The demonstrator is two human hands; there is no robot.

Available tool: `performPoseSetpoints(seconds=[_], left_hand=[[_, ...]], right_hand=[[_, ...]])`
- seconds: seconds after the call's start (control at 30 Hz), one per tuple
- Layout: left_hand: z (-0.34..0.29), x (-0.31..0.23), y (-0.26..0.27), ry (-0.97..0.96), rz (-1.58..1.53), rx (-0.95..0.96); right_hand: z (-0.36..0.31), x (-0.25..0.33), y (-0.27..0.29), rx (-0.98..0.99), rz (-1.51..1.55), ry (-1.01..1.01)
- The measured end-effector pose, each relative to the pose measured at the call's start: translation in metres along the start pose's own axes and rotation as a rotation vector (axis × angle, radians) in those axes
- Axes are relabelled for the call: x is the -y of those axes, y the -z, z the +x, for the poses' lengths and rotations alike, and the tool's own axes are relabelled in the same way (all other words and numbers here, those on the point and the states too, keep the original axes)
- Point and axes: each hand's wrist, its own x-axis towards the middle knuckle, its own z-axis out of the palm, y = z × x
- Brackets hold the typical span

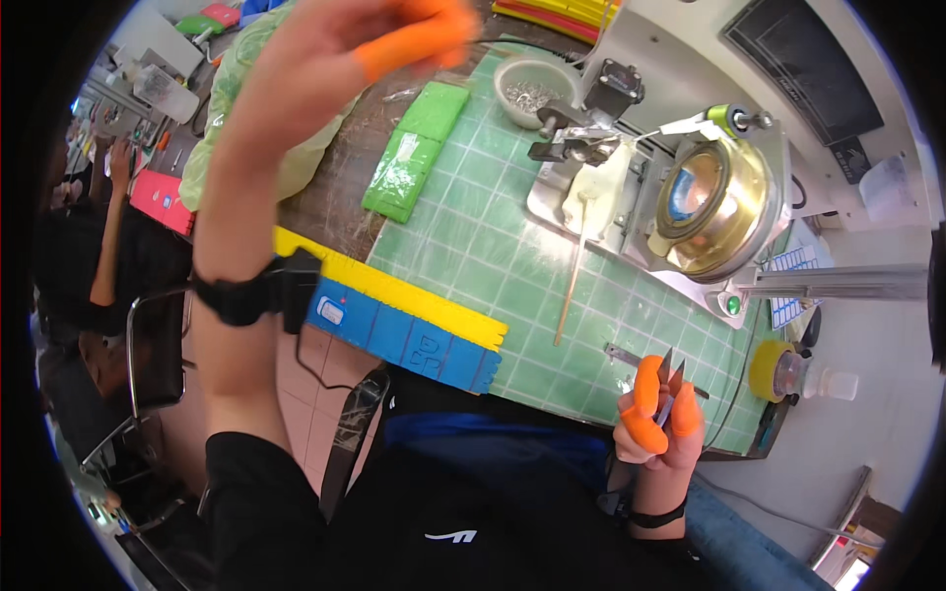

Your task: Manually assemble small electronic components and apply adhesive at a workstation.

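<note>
My right hand (662,443), with orange finger cots on, is closed around a pair of tweezers (666,366) near the front right of the green gridded mat. Its two dark pointed tips stand up, slightly apart. A flat metal strip (623,353) lies on the mat just behind that hand. My left hand (370,49) is raised at the top left, beyond the green plastic-wrapped packet (416,153). It also wears orange finger cots; its fingers are blurred and partly cut off by the picture's edge, so I cannot make out anything in them.
A grey bowl (503,87) of small metallic pieces stands behind the mat, beside a machine with a round brass-coloured part (734,231). A thin wooden stick (572,286) leans toward me. Yellow (394,286) and blue (379,335) strips line the front edge. Another person's hand (120,158) shows far left.
</note>
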Motion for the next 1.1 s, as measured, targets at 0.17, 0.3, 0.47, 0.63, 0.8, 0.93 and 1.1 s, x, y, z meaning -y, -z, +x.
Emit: performPoseSetpoints(seconds=[0.17,0.3,0.47,0.63,0.8,0.93,1.1], left_hand=[[-0.071,0.020,-0.003,0.262,0.667,0.128],[-0.101,0.023,-0.044,0.162,1.060,0.195],[-0.099,0.011,-0.041,0.114,1.153,0.177],[-0.085,-0.020,-0.001,0.300,1.099,0.127],[-0.093,-0.059,0.028,0.355,1.120,0.209],[-0.089,-0.091,0.032,0.368,0.994,0.086],[-0.086,-0.068,0.021,0.153,0.980,-0.070]], right_hand=[[-0.005,0.010,-0.006,-0.222,-0.373,0.097],[-0.007,0.018,-0.007,-0.389,-0.858,0.200],[-0.015,0.030,-0.015,-0.523,-1.066,0.314],[-0.004,0.043,-0.010,-0.851,-1.880,0.379],[-0.004,0.047,0.009,-0.826,-2.003,0.409],[-0.005,0.046,0.001,-0.798,-2.091,0.310],[0.003,0.045,-0.010,-0.744,-2.072,0.346]])
